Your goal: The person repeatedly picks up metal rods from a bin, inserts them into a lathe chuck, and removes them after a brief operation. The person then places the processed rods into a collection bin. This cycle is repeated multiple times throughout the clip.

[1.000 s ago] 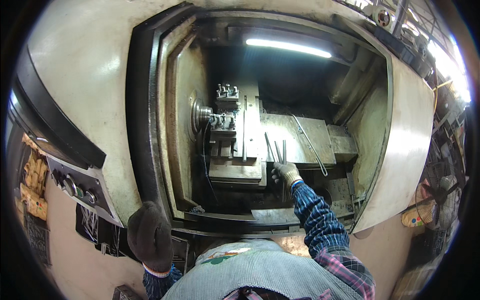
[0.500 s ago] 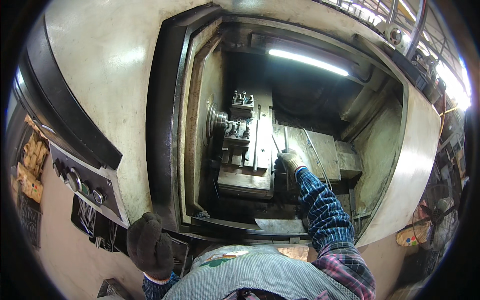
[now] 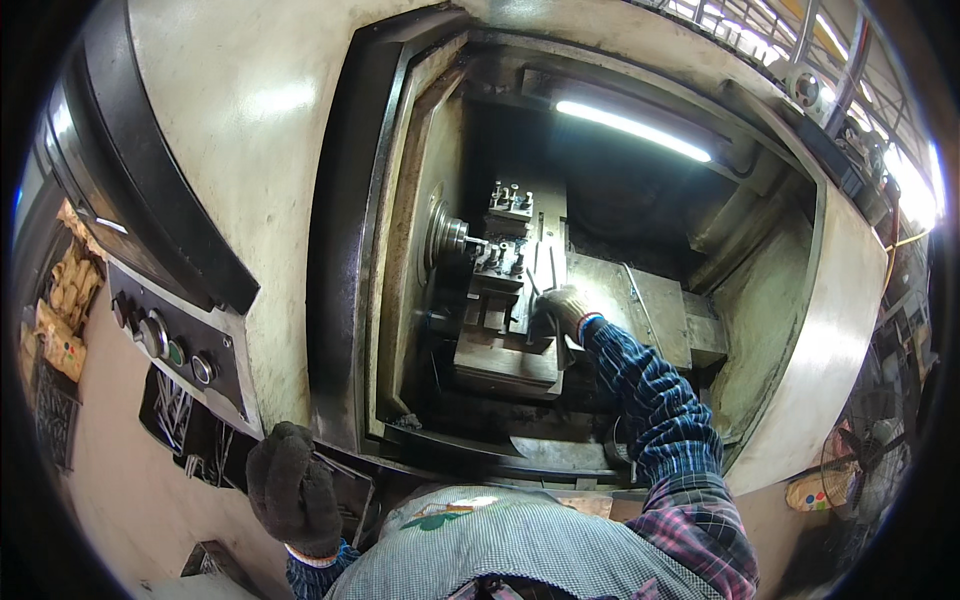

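Observation:
My right hand [image 3: 568, 308], in a pale knitted glove, reaches into the lathe's enclosure. It is closed round a thin metal rod [image 3: 554, 268], beside the tool slide [image 3: 508, 358]. Another thin rod slants up at the hand's left; whether the two are joined I cannot tell. Left of the hand, bolted tool blocks [image 3: 499, 263] sit on the slide. The chuck [image 3: 447, 240] faces them, with a thin workpiece jutting from it. My left hand [image 3: 294, 488], in a dark glove, hangs low by the machine's front edge, fingers curled together, with nothing visible in it.
A lit tube lamp [image 3: 634, 130] crosses the enclosure's upper part. The control panel [image 3: 176, 345] with knobs is at left, above a tray of metal tools [image 3: 175, 410]. A long thin rod [image 3: 640, 302] leans right of my right hand. A fan [image 3: 868, 455] stands far right.
My right hand has moved left with the rod, from over the plate toward the tool slide. The whole view has shifted slightly right. My left hand stays low by the front edge.

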### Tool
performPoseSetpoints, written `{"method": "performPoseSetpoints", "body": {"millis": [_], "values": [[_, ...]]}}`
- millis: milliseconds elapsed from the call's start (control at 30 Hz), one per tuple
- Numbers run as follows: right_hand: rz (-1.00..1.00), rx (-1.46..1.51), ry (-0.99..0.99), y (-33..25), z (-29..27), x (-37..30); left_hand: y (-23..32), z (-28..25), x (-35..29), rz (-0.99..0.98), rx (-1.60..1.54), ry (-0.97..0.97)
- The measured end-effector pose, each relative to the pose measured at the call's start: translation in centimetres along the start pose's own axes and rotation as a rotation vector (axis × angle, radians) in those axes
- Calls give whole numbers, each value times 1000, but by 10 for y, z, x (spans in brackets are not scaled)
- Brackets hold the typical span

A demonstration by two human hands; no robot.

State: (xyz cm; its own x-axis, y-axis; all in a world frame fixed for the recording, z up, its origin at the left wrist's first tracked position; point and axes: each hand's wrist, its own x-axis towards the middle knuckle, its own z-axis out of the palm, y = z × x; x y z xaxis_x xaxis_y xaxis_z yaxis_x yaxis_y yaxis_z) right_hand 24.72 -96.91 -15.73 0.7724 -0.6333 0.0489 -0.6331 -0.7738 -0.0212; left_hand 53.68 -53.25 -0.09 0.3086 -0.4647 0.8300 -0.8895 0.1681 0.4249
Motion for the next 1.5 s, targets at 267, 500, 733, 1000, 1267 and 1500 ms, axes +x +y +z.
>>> {"method": "performPoseSetpoints", "body": {"millis": [267,500,733,1000,1267,1500], "values": [[257,-198,-483,13,-14,51,4,-8,-2,71,15,-72],[600,122,-139,-9,-48,39,19,14,18,153,-3,-171],[807,881,33,8,-27,-20,40,89,60,148,-261,-254],[767,1661,358,-72,-54,-141,57,262,56,114,-384,-401],[840,1471,415,-104,-67,-251,-6,421,134,61,381,-785],[1392,1455,360,-146,-14,-346,-79,469,116,269,976,-1091]]}}
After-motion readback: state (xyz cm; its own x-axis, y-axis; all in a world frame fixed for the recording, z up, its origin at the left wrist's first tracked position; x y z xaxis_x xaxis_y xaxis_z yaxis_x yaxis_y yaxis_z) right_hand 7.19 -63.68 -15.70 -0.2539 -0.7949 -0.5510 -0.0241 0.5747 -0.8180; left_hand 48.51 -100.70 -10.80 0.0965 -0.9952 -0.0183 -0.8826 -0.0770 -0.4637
